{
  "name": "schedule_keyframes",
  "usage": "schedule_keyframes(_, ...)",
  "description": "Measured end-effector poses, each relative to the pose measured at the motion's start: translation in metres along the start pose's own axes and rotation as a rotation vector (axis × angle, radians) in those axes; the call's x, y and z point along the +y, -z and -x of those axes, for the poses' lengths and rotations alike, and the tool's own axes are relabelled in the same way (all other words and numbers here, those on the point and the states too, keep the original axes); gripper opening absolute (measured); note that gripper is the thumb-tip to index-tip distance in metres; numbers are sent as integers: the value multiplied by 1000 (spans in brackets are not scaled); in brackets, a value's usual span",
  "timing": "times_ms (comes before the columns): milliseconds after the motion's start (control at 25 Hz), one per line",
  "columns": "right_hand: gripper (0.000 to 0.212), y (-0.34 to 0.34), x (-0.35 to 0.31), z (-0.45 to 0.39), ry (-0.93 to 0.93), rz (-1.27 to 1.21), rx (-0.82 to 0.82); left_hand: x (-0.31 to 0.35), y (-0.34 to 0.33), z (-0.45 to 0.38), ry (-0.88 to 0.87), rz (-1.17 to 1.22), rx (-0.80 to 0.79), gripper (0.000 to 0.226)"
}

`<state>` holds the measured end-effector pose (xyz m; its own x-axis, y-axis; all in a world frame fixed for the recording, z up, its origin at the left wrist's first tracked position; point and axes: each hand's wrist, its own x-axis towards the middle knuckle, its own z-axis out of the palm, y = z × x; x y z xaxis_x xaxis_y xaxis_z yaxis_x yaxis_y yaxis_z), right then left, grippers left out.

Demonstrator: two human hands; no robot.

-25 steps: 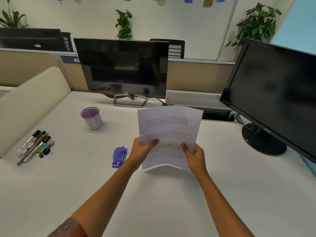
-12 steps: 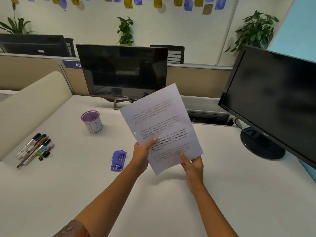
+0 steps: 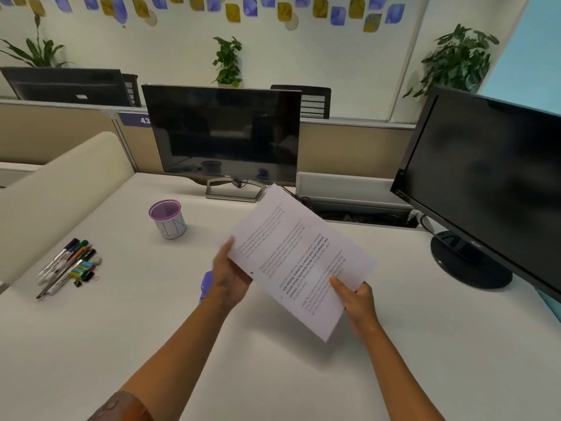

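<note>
A white printed sheet of paper [image 3: 299,259] hangs above the white desk [image 3: 273,375], turned so its text runs diagonally. My left hand [image 3: 229,278] holds the sheet's left edge, fingers behind and thumb along the edge. My right hand [image 3: 355,297] pinches the lower right edge, thumb on the printed side. A purple stapler [image 3: 206,284] lies on the desk, mostly hidden behind my left hand.
A purple-rimmed mesh cup [image 3: 167,218] stands at the left centre. Several markers and binder clips [image 3: 68,265] lie further left. A Dell monitor [image 3: 223,135] stands at the back, a second black monitor [image 3: 491,183] at the right. A beige partition [image 3: 54,189] borders the left side.
The sheet has been rotated clockwise from upright to a diagonal, nearly sideways lie and lowered. My left hand slid up its left edge; my right hand shifted right along the bottom.
</note>
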<state>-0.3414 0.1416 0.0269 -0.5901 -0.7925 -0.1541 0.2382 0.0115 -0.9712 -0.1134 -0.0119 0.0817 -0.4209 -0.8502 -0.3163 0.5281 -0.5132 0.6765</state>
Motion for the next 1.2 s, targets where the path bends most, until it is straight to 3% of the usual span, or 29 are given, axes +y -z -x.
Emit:
schedule_keyframes(120, 32, 21, -5, -2, -31, 77, -47, 27, 22, -1, 112, 102, -99, 91)
schedule_keyframes(200, 30, 30, -9, -3, -51, 107, -100, 38, 35, -7, 200, -9, -181, 98)
schedule_keyframes(320, 27, 38, -12, -3, -66, 160, -148, 43, 47, -12, 251, -468, -212, 74)
schedule_keyframes(440, 25, 38, -11, -2, -63, 216, -139, 27, 49, -9, 143, -873, -237, 43)
schedule_keyframes(520, 20, 34, -10, 0, -36, 237, -88, 12, 44, -4, 80, -862, -224, 33)
schedule_keyframes(800, 12, 23, -24, -3, 155, 188, 72, 4, 6, 3, -185, -781, -99, 34)
schedule_keyframes(1200, 32, 31, -4, -1, 96, 233, 55, -23, 16, 3, -161, -777, -75, 29)
